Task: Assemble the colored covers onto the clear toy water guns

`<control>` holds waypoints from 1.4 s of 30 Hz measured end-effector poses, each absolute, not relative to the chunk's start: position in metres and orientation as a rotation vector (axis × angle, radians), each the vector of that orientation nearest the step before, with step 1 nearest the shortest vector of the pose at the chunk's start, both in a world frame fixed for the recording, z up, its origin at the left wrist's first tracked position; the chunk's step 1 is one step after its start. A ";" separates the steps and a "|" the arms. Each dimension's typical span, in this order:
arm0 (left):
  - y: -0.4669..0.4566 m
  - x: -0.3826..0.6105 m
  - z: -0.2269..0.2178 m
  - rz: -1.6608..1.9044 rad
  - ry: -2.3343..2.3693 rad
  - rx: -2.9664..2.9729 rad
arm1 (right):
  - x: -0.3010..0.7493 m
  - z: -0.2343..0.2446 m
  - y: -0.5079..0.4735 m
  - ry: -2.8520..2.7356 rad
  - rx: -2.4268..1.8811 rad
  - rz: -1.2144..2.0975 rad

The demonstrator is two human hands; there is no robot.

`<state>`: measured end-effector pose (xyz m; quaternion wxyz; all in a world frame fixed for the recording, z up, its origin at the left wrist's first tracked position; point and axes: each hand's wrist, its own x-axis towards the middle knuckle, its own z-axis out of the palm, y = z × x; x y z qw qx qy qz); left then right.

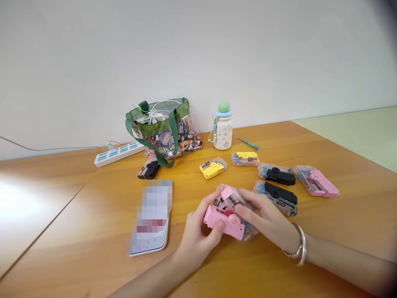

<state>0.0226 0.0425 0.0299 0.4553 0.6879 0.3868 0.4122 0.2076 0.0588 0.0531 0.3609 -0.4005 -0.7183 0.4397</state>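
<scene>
On wooden table (93,231), left hand (197,238) and right hand (268,219) fingers clasp pink packet (231,227)

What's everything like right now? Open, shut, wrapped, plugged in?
Pink gadget: held, with its clear wrapper.
Left hand: gripping it.
Right hand: gripping it.
Bag: open on top, full.
Bottle: upright, capped.
Power strip: one plug in.
Phone: flat, face up.
Other pink gadget: wrapped, lying flat.
</scene>
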 end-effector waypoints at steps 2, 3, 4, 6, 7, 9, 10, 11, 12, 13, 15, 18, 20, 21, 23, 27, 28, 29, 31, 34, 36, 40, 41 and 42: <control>0.043 0.022 0.030 1.049 0.973 1.650 | 0.208 0.052 0.061 -1.651 -0.995 1.184; 0.043 0.022 0.030 1.068 0.977 1.634 | 0.208 0.051 0.062 -1.577 -0.975 1.195; 0.043 0.022 0.030 1.087 0.980 1.626 | 0.208 0.051 0.062 -1.522 -0.958 1.196; 0.042 0.023 0.029 1.117 0.984 1.628 | 0.208 0.049 0.061 -1.471 -0.941 1.176; 0.041 0.023 0.028 1.116 0.982 1.638 | 0.207 0.049 0.060 -1.458 -0.943 1.157; 0.040 0.023 0.027 1.084 0.950 1.670 | 0.207 0.048 0.057 -1.441 -0.964 1.113; 0.039 0.024 0.027 1.057 0.919 1.684 | 0.207 0.048 0.056 -1.441 -0.981 1.083; 0.039 0.024 0.027 1.029 0.886 1.697 | 0.207 0.049 0.056 -1.453 -1.001 1.052; 0.039 0.023 0.027 1.007 0.861 1.710 | 0.208 0.051 0.056 -1.478 -1.020 1.027; 0.039 0.023 0.028 0.999 0.849 1.718 | 0.208 0.053 0.057 -1.519 -1.030 1.019; 0.041 0.022 0.030 1.000 0.855 1.730 | 0.210 0.060 0.059 -1.645 -1.009 1.066; 0.044 0.021 0.035 0.999 0.835 1.728 | 0.212 0.070 0.061 -1.875 -0.946 1.168; 0.046 0.021 0.038 0.953 0.808 1.727 | 0.213 0.075 0.061 -1.996 -0.955 1.202; 0.046 0.021 0.040 0.924 0.804 1.724 | 0.214 0.077 0.060 -2.032 -0.973 1.214; 0.046 0.022 0.043 0.867 0.806 1.704 | 0.214 0.078 0.059 -2.051 -1.005 1.242; 0.044 0.022 0.048 0.899 0.801 1.568 | 0.216 0.075 0.061 -1.873 -0.971 1.314; 0.043 0.022 0.049 0.947 0.810 1.519 | 0.216 0.074 0.062 -1.808 -0.951 1.353; 0.043 0.022 0.050 1.003 0.822 1.464 | 0.216 0.073 0.063 -1.749 -0.928 1.404; 0.043 0.021 0.052 1.103 0.834 1.331 | 0.214 0.069 0.061 -1.654 -0.888 1.512; 0.042 0.016 0.051 1.162 0.869 1.153 | 0.209 0.063 0.055 -1.629 -0.856 1.649; 0.041 0.011 0.050 1.115 0.914 1.120 | 0.206 0.061 0.052 -1.692 -0.879 1.683; 0.040 -0.004 0.053 0.868 0.920 1.224 | 0.209 0.063 0.050 -1.945 -1.006 1.672; 0.039 -0.007 0.054 0.797 0.915 1.270 | 0.210 0.065 0.050 -2.018 -1.030 1.676; 0.038 -0.009 0.056 0.718 0.913 1.327 | 0.211 0.067 0.051 -2.094 -1.042 1.672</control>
